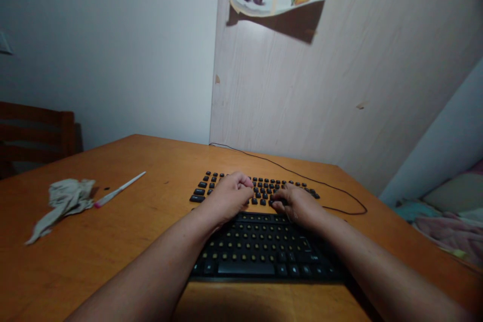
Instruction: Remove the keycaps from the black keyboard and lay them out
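Observation:
A black keyboard (pixel 246 268) lies on the wooden table, most of its upper key places bare with small yellowish posts showing. Its bottom row, with the space bar, still carries caps. Just beyond it, loose black keycaps (pixel 199 191) are laid out in rows. My left hand (pixel 234 192) is over these rows with fingers curled in; whatever they hold, if anything, is hidden. To its right, my right hand (pixel 296 204) has thumb and fingers closing on a keycap (pixel 271 203) in the nearest row. My forearms cover both sides of the keyboard.
A crumpled grey cloth (pixel 70 201) and a white brush-like stick (pixel 121 189) with a pink end lie at the left. A black cable (pixel 287 167) curves across the table's back and right. Behind are a wall and a wooden chair (pixel 37 133); bedding (pixel 449 221) is at right.

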The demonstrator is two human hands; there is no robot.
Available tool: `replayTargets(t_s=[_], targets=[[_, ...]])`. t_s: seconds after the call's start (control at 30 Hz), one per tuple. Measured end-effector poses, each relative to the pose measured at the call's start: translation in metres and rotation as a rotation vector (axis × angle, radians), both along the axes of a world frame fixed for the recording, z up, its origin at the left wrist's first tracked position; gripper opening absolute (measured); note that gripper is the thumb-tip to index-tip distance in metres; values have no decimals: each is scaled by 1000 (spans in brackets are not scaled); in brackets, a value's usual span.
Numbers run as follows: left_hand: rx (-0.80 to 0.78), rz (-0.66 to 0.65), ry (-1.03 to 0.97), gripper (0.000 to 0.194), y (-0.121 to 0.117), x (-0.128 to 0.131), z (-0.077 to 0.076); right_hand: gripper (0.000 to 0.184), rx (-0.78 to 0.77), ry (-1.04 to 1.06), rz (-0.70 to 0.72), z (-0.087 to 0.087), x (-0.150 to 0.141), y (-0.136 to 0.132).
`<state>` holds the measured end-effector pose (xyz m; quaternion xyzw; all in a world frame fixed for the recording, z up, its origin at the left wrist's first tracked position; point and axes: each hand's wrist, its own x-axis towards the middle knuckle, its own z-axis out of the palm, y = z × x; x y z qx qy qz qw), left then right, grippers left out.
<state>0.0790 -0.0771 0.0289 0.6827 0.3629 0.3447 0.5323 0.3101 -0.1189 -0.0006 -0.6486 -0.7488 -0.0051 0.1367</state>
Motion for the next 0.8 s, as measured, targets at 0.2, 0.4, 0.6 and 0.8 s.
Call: replayTargets(t_s=[0.2,0.4,0.6,0.8], targets=[[15,-3,9,13,0,0,1,30,98,147,-23,16,14,-9],[110,-39,94,14,-1,-2,-1,24,158,584,-44,35,9,-38],[227,-77,228,12,-6,-3,0,26,-10,866,-50,40,-5,-64],[275,-186,329,15,-10,1,-2,32,-245,871,53,42,-14,-83]])
